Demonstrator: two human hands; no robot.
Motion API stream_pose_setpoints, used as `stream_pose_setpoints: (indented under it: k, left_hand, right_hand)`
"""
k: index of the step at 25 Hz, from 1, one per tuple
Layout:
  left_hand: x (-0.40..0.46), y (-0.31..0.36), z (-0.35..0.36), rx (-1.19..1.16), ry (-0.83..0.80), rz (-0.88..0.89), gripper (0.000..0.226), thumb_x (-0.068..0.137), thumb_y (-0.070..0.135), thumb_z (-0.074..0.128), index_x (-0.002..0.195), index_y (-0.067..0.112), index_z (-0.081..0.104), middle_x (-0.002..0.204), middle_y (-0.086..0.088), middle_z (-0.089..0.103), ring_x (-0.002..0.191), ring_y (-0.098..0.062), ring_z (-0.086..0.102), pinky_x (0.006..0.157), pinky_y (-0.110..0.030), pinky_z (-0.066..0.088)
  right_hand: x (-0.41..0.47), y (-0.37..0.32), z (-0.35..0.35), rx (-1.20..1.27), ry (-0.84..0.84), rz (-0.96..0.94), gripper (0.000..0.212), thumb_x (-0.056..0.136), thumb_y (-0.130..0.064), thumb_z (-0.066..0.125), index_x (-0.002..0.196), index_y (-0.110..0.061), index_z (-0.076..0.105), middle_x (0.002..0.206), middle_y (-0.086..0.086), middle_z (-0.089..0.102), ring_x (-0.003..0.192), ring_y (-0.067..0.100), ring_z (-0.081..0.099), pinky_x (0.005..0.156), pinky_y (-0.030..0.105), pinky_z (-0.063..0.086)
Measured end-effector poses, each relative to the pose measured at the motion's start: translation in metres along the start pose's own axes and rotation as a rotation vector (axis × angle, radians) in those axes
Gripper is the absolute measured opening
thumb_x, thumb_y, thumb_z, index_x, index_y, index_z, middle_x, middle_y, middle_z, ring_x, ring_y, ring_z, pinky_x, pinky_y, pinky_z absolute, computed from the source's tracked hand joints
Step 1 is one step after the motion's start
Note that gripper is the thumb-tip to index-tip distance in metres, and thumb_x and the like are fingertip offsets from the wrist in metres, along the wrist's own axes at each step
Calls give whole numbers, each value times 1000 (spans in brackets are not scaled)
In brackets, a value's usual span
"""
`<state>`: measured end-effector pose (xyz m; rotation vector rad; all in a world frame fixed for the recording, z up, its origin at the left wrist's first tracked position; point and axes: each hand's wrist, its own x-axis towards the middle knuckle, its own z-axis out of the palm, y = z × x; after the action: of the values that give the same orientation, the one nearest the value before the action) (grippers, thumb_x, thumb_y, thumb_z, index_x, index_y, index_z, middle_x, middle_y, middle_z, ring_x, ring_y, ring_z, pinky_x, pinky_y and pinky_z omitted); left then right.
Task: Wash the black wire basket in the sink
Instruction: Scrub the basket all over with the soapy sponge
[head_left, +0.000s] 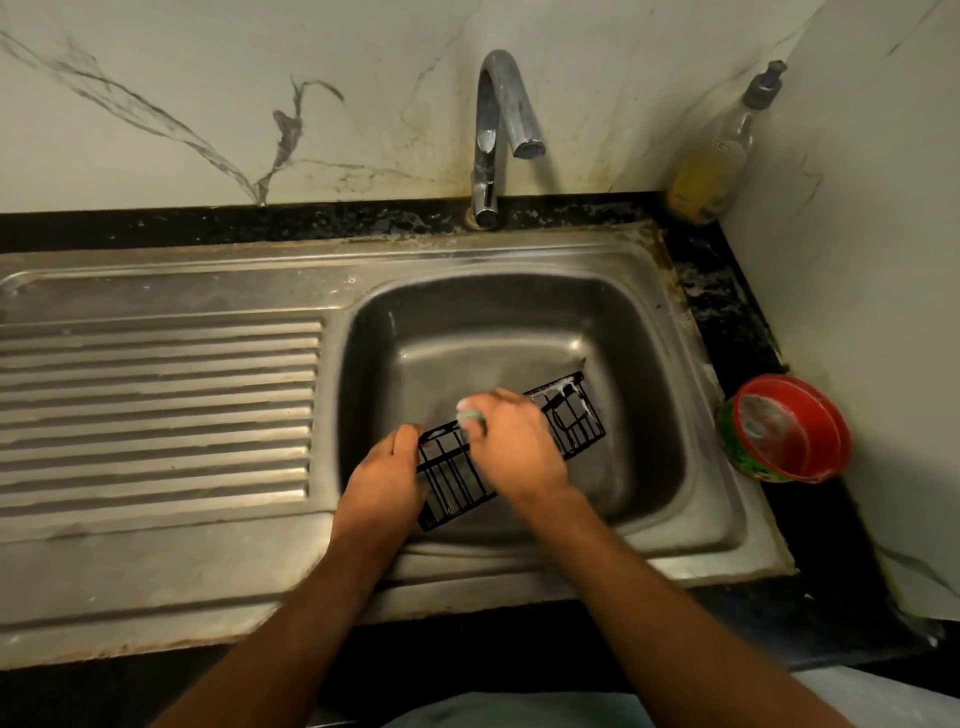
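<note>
A long black wire basket (576, 423) lies tilted over the steel sink bowl (639, 332), its right end higher and flecked with white foam. My left hand (382, 480) grips the basket's left end. My right hand (511, 441) rests on the basket's middle, its fingers closed on a small green scrub pad (470, 415) with suds on it. The pad presses against the basket's upper rim. Much of the basket's middle is hidden under my right hand.
A chrome tap (498, 130) stands behind the bowl, with no water running. A ribbed steel drainboard (156, 410) lies to the left. A red tub of dish soap (789, 428) sits on the black counter at the right. A pump bottle of yellow liquid (719, 156) stands in the back corner.
</note>
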<state>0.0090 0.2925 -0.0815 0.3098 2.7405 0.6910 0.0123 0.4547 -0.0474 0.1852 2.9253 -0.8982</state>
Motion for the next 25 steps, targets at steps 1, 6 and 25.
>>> stream_pose_setpoints:
  k: [1, 6, 25]
  left_hand:
    - [-1, 0, 0, -8, 8, 6, 41, 86, 7, 61, 126, 13, 54, 115, -11, 64, 103, -31, 63, 88, -39, 51]
    - [0, 0, 1, -28, 23, 0, 43, 88, 5, 61, 130, 13, 55, 120, -11, 66, 110, -31, 63, 94, -37, 49]
    - [0, -1, 2, -16, 15, -10, 43, 89, 6, 61, 131, 14, 54, 123, -11, 66, 110, -32, 64, 95, -38, 52]
  right_hand:
    - [-5, -13, 7, 4, -15, -67, 29, 104, -19, 45, 124, -12, 66, 114, 10, 65, 108, 23, 58, 99, 35, 48]
    - [12, 41, -8, -37, 97, 109, 27, 101, -17, 49, 119, -14, 68, 108, 11, 68, 93, 22, 62, 90, 28, 49]
    - [29, 108, -37, 83, 198, 410, 21, 92, -13, 63, 110, -18, 73, 108, 7, 72, 92, 17, 66, 83, 26, 51]
